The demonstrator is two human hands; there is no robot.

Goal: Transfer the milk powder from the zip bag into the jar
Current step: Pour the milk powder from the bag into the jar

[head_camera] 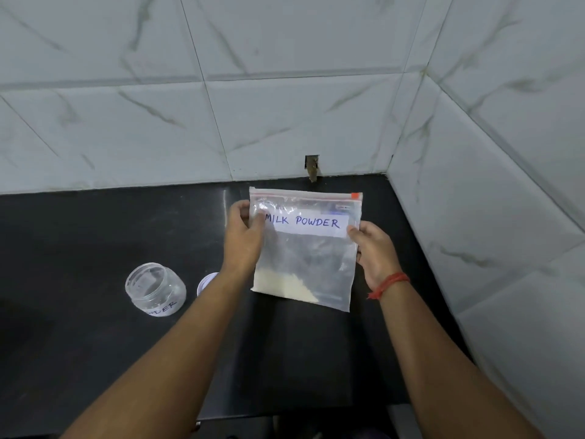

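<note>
A clear zip bag [305, 251] with a white label reading MILK POWDER is held upright over the black counter, its red zip strip closed along the top. Pale milk powder [281, 285] lies in its lower left corner. My left hand [245, 236] pinches the bag's upper left edge. My right hand [372, 248] grips the right edge, a red thread around its wrist. An open clear jar [155, 289] with a partly readable label stands on the counter to the left. Its lid [207, 283] lies beside it, half hidden behind my left forearm.
The black counter [79, 236] runs back to a marble-tiled wall and meets a second tiled wall on the right, forming a corner. A small dark hole [311, 166] sits in the back wall just above the counter. The counter's front edge lies below my forearms.
</note>
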